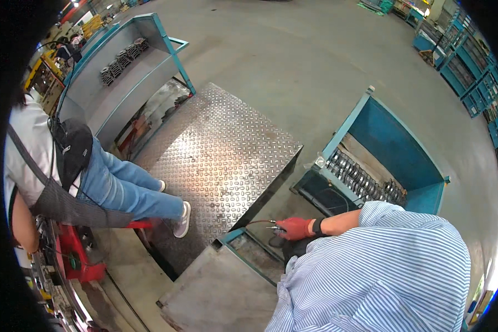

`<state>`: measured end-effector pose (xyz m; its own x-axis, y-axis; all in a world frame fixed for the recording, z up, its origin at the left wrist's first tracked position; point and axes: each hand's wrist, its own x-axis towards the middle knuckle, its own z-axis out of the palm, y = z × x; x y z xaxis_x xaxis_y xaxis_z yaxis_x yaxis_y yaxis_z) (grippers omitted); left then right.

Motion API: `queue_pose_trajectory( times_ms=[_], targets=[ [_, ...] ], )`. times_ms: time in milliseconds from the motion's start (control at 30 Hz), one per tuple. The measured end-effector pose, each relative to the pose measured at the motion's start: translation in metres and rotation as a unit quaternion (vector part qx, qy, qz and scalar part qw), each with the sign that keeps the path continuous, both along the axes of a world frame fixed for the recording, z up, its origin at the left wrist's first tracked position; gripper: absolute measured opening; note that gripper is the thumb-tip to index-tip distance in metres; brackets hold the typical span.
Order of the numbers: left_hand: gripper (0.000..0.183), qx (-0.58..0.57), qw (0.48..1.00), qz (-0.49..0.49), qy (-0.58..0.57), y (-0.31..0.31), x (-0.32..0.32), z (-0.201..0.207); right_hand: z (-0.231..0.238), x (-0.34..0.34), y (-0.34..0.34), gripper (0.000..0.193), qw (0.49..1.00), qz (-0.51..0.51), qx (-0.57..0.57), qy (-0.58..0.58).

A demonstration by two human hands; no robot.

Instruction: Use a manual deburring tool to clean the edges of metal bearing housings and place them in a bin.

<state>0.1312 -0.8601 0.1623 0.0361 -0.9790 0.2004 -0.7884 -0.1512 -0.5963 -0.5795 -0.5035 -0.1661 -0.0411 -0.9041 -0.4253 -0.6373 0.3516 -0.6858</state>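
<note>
Across a grey concrete floor (249, 39), the wearer's red-gloved right hand (295, 228), their only one in view, grips a slim silver metal fitting (274, 227) jutting lengthwise left of the fingers, near a thin reddish-brown hose (258, 222).

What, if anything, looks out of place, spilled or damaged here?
Nothing clearly stands out. Dark metal parts sit grouped inside the blue bin; the patterned steel platform has dark scuffs that look like ordinary wear, and its bright patch seems to be reflected light.
</note>
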Motion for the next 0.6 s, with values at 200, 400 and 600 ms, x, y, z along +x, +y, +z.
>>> queue_pose_trajectory(
  times_ms=[200, 400, 600],
  targets=[
    [0.033, -0.125, 0.982, -0.081, 0.118, 0.097, -0.083, 0.03, 0.005, 0.005, 0.0, 0.037, 0.993, 0.105, -0.062, 0.001],
    [0.039, -0.292, 0.537, 0.052, 0.79, 0.213, -0.16, -0.026, -0.006, 0.027, 0.016, 0.044, 0.989, 0.141, -0.035, -0.023],
    [0.035, -0.289, 0.221, 0.0, 0.931, 0.347, -0.237, -0.203, -0.037, 0.041, 0.034, 0.04, 0.976, 0.199, -0.09, 0.005]
  ],
)
